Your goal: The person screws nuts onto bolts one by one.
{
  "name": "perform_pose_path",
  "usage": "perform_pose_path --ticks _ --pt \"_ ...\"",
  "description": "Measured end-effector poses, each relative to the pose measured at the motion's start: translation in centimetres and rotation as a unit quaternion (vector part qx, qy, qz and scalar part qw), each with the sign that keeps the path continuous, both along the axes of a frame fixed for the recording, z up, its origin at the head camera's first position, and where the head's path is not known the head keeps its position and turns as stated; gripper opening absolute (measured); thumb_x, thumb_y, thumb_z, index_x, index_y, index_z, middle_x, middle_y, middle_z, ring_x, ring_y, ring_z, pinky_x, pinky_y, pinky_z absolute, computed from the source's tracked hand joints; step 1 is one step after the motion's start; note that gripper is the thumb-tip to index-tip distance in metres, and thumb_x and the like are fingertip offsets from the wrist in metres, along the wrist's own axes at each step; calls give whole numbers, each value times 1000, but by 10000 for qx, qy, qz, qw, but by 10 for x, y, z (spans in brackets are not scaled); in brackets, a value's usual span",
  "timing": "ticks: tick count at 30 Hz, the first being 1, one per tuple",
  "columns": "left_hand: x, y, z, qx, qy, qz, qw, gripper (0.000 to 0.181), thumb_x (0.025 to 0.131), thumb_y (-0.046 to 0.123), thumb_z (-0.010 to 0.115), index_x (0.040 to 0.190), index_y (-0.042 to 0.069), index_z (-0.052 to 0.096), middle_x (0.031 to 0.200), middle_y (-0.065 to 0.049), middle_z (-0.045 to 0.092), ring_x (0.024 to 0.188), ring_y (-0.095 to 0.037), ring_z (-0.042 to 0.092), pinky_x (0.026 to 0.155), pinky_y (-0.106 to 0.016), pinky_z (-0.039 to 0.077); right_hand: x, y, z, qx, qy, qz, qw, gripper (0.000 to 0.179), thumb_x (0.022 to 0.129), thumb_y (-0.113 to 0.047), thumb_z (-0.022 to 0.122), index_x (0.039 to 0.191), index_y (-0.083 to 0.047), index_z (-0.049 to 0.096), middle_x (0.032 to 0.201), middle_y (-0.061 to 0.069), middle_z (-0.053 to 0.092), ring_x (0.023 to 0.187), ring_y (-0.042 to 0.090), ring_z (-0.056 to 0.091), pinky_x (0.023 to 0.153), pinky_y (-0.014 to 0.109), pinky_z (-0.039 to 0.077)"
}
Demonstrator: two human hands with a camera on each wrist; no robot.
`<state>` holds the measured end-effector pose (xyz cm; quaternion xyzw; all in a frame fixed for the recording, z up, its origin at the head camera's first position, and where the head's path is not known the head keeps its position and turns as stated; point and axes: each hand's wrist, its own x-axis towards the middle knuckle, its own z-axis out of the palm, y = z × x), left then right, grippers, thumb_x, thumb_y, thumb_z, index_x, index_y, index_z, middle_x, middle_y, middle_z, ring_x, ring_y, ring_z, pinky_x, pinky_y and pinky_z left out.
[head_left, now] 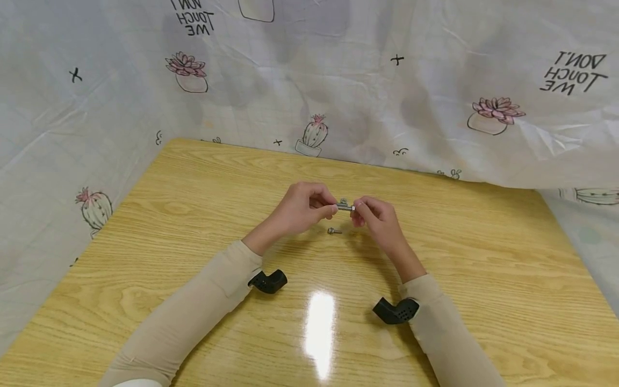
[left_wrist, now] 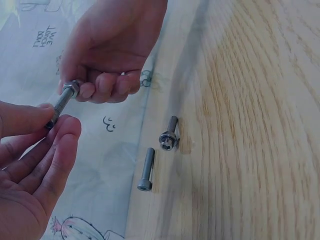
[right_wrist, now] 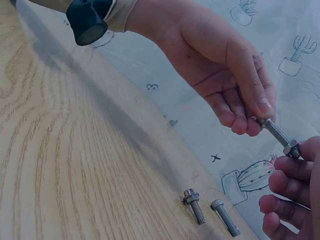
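My left hand (head_left: 304, 207) pinches the head end of a metal bolt (left_wrist: 61, 104) between thumb and fingers. At the other end of that bolt, my right hand (head_left: 379, 217) pinches a hex nut (right_wrist: 291, 148), which sits around the thread near the tip. Both hands are raised over the table, with the bolt held sideways between them. Beneath them on the table lies a second bolt (left_wrist: 174, 124) with a nut and washer near its head. Beside it rests a plain socket-head bolt (right_wrist: 226, 218) with bare thread.
The wood-grain table (head_left: 217, 322) stretches out around the hands. A white curtain printed with cacti (head_left: 358, 97) hangs along its back and left edges. Black wrist cameras (head_left: 396, 312) are strapped over both sleeves.
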<state>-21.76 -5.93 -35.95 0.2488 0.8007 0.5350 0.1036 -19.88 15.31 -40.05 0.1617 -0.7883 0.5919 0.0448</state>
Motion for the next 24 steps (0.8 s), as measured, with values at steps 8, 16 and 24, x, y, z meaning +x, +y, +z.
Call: perform_pose_path --ticks 8,16,24 --pt "-1 -1 0 -104 -73 128 9998 5 91 12 67 92 7 69 92 -15 72 85 -32 70 68 -27 57 0 4 0 -139 80 -27 9999 20 100 -13 53 106 3 62 88 11 62 70 20 58 62 27 50" --pt "-4 -3 -2 -112 -69 199 9997 5 91 12 67 93 8 69 89 -9 72 85 -32 71 69 -27 57 1 5 1 -221 57 131 9997 19 93 -6 62 109 3 62 101 0 62 81 11 62 69 27 56" --pt "-4 -3 0 -74 26 144 9999 6 91 12 68 93 7 69 88 -8 72 83 -31 71 68 -27 57 0 3 1 -354 103 222 9991 14 96 -7 57 103 4 62 86 7 63 68 20 56 63 30 51"
